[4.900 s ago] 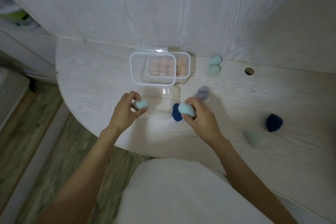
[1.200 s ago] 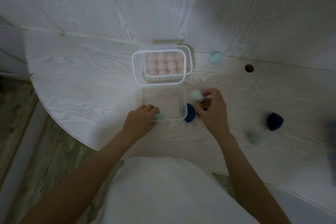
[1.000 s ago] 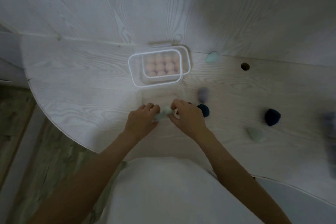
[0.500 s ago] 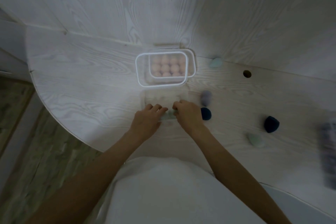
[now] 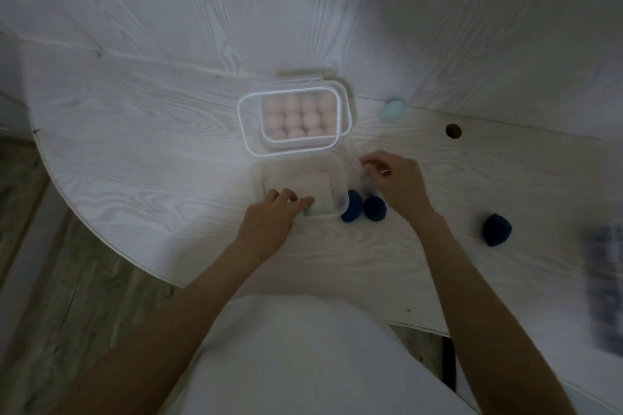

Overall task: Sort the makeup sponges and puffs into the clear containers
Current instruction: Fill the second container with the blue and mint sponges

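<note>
The near clear container [image 5: 338, 178] stood close to the tabletop's [image 5: 135, 152] front edge, its lid [image 5: 246, 125] leaning behind. The left hand [image 5: 269, 222] reached inside with fingers together on a pale sponge [image 5: 318, 207]. The right hand [image 5: 397, 182], loosely curled and holding nothing visible, hovered above two dark blue sponges [image 5: 374, 209] just beside the container.

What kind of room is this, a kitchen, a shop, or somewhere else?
Probably a home, perhaps a bedroom or dressing corner. A pale wood-grain desk with a cable hole meets a matching wall, wood-look flooring lies below, and makeup sponges lie loose by clear containers.
</note>
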`<state>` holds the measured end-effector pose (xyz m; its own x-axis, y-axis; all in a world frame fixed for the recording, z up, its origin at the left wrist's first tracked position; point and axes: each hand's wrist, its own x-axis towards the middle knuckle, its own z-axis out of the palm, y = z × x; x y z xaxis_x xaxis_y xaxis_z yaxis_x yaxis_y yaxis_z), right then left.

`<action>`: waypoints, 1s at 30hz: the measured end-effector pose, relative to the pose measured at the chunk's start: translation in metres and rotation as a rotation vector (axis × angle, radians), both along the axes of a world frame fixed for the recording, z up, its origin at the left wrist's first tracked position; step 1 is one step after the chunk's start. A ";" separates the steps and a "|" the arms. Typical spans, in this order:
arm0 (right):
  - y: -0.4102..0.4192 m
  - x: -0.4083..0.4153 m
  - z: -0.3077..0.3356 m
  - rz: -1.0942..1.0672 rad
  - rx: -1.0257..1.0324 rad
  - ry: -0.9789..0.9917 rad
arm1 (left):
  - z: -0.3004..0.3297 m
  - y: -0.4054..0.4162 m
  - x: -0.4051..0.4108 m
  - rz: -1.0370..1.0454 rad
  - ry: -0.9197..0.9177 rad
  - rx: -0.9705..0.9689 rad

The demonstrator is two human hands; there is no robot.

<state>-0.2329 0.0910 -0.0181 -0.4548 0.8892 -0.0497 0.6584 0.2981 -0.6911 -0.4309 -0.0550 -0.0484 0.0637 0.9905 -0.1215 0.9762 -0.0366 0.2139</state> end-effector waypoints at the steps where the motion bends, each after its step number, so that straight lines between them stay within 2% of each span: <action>1: 0.017 0.007 -0.006 -0.031 0.041 -0.012 | 0.000 0.003 0.003 0.012 -0.004 0.001; 6: 0.099 0.014 -0.045 0.013 0.294 -0.272 | -0.003 0.013 0.008 0.081 -0.011 0.011; 9: 0.129 0.005 -0.057 0.083 0.338 -0.381 | -0.005 0.013 0.005 0.101 -0.012 0.011; 12: 0.134 0.001 -0.065 0.028 0.410 -0.441 | -0.005 0.012 0.004 0.101 -0.012 0.006; 14: 0.128 0.006 -0.064 -0.088 0.366 -0.424 | -0.005 0.012 0.004 0.095 -0.008 0.012; 16: 0.113 0.016 -0.059 -0.204 0.238 -0.352 | -0.006 0.013 0.004 0.083 -0.008 0.020; 19: 0.067 0.023 -0.036 -0.314 0.045 -0.087 | -0.006 0.013 0.003 0.064 0.010 0.033; 23: -0.009 0.015 -0.007 -0.293 -0.170 0.075 | -0.005 0.013 0.002 0.030 0.035 0.038; 24: -0.025 0.010 -0.004 -0.243 -0.152 0.080 | -0.004 0.013 0.002 0.023 0.042 0.036; 27: -0.051 -0.009 -0.006 -0.049 0.080 -0.004 | -0.001 0.015 0.002 0.004 0.074 0.029; 30: -0.048 -0.031 -0.010 0.073 0.286 -0.228 | -0.001 0.016 0.001 -0.010 0.070 0.015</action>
